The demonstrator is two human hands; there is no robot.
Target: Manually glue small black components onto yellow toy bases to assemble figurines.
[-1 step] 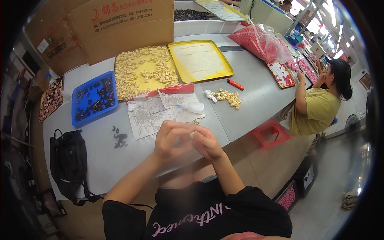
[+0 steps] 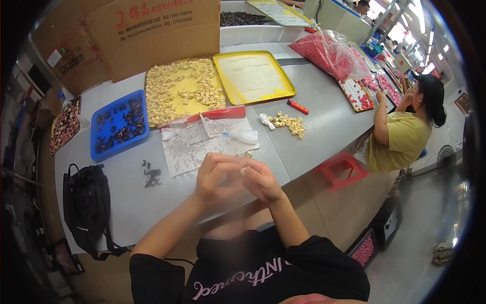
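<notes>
L hand (image 2: 215, 175): fingers curled, tips twd R hand, partly blurred; can't tell if clamped on anything. R hand (image 2: 263, 181): thumb & index bent in, tips close to L fingers; pale spot (image 2: 243, 171) at thumb tip, too sm. to tell if nail or a held pc.; grip can't be told. Both hands raised at near edge of grey table (image 2: 152, 207).

Card (image 2: 187, 159): white, grey-specked; just beyond fingers, extends to their L.
Bottle (image 2: 245, 136): sm., whitish, w/ blue-ish tip; lying on card, directly beyond fingers.
Yellow pcs (image 2: 288, 124): loose heap, beyond fingers to R; white wad (image 2: 266, 121) at heap's L end.
Red tube (image 2: 297, 107): behind heap, farther fr. fingers.
Yellow tray (image 2: 173, 87): many yellow pcs inside; beyond card, L of fingers.
2nd tray (image 2: 253, 76): yellow rim, pale streaked lining; well beyond fingers, R of 1st.
Blue tray (image 2: 124, 146): dark bits (image 2: 134, 114) inside; far L of fingers, beyond.
Dark pile (image 2: 152, 177): loose on table, L of fingers.
Blk bag (image 2: 88, 202): far L of fingers, at table edge.
Carton (image 2: 167, 45): brown, behind trays, far fr. fingers.
Pink sack (image 2: 324, 50): clear plastic, far R beyond fingers.
Co-worker (image 2: 400, 137): yellow top, far R of fingers, by red stool (image 2: 341, 172).
</notes>
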